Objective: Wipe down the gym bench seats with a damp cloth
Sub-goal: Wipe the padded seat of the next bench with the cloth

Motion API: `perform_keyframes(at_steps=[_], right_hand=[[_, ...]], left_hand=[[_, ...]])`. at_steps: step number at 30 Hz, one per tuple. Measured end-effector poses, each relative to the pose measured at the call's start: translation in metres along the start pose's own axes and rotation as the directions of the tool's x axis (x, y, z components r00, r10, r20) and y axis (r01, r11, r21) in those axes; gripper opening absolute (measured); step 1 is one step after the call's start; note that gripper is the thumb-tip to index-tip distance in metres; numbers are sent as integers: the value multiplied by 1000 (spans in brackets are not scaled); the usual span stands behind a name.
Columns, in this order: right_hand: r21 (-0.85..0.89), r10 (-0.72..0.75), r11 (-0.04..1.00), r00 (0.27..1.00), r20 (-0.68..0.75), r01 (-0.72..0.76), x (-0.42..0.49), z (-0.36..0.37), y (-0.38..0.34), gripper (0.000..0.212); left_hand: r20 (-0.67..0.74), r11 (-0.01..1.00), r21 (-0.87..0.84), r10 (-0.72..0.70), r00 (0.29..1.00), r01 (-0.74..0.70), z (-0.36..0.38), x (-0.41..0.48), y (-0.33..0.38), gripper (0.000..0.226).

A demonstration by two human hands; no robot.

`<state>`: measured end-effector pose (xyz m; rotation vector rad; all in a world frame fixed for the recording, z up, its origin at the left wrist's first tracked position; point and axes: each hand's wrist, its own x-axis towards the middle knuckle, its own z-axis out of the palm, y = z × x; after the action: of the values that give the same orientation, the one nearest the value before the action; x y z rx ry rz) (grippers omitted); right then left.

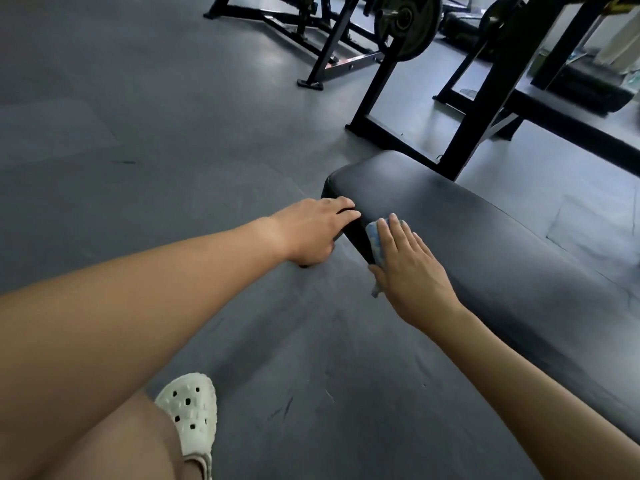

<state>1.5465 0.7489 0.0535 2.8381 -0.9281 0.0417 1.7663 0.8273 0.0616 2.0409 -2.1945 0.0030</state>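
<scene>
one shoe [188, 410]: white, full of holes, flat on the floor [138, 133], nearest of all.
leg [114, 445]: bare and bent, just left of the shoe.
floor: dark grey, with a few scuff marks near the shoe.
right hand [412, 268]: laid flat on the cloth [375, 242], fingers straight and a little spread, pressing down, not curled round anything.
cloth: blue and white, squashed under the right hand, on the near long edge of the bench seat [485, 244], with a small bit poking out under the palm.
left hand [317, 232]: close to the right hand but not touching it, holding the edge of the bench seat near its far end, fingers bent over the top, the rest of the hand down the side.
bench seat: black, long and padded, a bit shiny on top, running from its round far end down to the bottom right corner.
rack [481, 126]: thick black metal bars, standing on the floor just behind the far end of the bench seat.
weight plate [407, 26]: round and dark, up on the rack, far back.
</scene>
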Motion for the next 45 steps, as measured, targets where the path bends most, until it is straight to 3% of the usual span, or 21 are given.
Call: perform_keyframes(at_steps=[3,7,10,14,18,22,28,31,34,40,45], right_hand=[[72,31,997,999,11,-31,27,2,-5,76],[180,88,979,995,53,-96,84,0,-17,80],[225,137,963,988,75,-151,117,-2,-32,82],[169,111,979,993,48,-118,115,1,-36,84],[-11,-6,1000,1000,-14,6,71,2,-27,88],[-73,-3,997,1000,0,3,60,3,-23,87],[208,97,971,988,118,-120,128,-7,-27,87],[226,147,957,976,157,-181,152,-10,-30,92],[220,117,964,980,162,-151,141,-10,-26,98],[105,24,994,995,99,-35,67,-5,-10,94],[103,24,994,990,139,-39,33,-12,2,89]], left_hand=[[-12,999,38,-28,1000,29,5,5,-7,69],[8,986,-15,-168,986,168,0,11,-21,69],[-8,985,-42,-168,986,168,-2,15,-27,67],[-26,980,-74,-188,982,185,-2,20,-30,61],[-37,979,-98,-182,983,178,1,24,-33,60],[-22,982,-93,-166,986,164,3,23,-37,67],[20,981,-92,-167,986,168,2,20,-40,72],[64,952,-115,-277,959,283,1,19,-43,68],[94,950,-97,-289,953,298,0,16,-47,72],[-10,979,-55,-195,981,194,-3,18,-32,59],[-20,982,-61,-181,983,179,-1,18,-23,54]])
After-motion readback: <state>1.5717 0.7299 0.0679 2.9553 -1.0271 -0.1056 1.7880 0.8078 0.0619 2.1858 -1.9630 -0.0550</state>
